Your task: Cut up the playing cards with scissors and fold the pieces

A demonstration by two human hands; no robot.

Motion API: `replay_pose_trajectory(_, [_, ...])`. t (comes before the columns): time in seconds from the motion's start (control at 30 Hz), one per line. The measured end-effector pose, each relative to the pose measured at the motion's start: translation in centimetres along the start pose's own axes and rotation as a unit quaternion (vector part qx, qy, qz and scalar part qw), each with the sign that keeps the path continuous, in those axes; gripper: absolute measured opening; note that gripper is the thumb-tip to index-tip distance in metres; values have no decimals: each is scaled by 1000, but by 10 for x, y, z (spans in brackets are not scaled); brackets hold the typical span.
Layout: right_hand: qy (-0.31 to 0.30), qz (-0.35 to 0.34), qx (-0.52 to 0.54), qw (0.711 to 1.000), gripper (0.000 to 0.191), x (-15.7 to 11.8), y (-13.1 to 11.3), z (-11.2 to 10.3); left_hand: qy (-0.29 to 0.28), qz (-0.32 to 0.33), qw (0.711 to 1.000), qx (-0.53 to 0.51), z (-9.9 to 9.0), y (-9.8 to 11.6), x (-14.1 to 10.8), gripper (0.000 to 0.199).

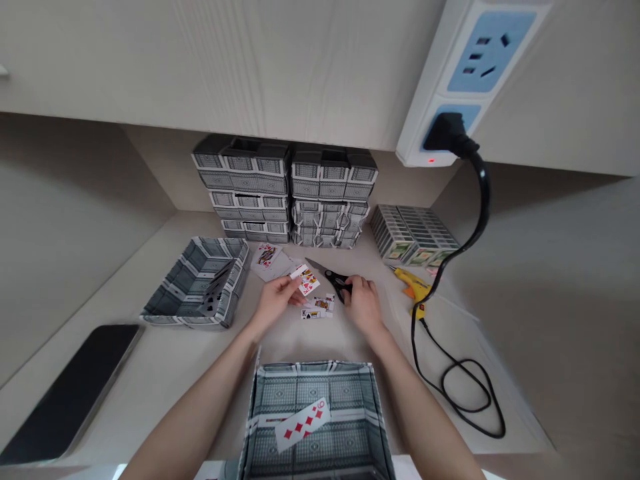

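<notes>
My left hand (279,299) pinches a king playing card (307,280) by its left edge, between thumb and fingers. My right hand (363,303) is closed around the black handles of a pair of scissors (336,279), whose blades point up and left on the tabletop. Cut card pieces, one a king piece (313,314), lie just below the held card. Beyond my left hand are a few loose cards (267,255). Close to me stands an open box made of playing cards (377,407), with a cut six of diamonds piece (303,424) inside.
Another card box (195,321) at left holds dark cards. Stacked card boxes (250,180) line the back, with card packs (420,233) to their right. A yellow glue gun (416,285) lies at right; its cord (483,200) rises to a power strip (440,87). A phone (70,387) lies front left.
</notes>
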State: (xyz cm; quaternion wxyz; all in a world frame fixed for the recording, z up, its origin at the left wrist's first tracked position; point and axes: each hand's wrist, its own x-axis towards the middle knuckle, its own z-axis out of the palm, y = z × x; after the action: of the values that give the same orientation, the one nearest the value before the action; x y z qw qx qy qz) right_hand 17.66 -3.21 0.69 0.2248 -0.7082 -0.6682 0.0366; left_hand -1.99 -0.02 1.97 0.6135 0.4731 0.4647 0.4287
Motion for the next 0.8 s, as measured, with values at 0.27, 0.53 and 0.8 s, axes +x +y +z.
replay_pose_trajectory(0.27, [29, 69, 379, 922, 16, 2, -6, 1, 15, -3, 997, -74, -4, 1, 2, 29])
replay_pose_trajectory(0.53, [-191, 105, 641, 736, 48, -2, -23, -13, 34, -11, 976, -214, -9, 6, 2, 26])
replay_pose_trajectory(0.8, [-204, 52, 646, 734, 46, -6, -24, -13, 16, -16, 975, -220, -13, 8, 3, 21])
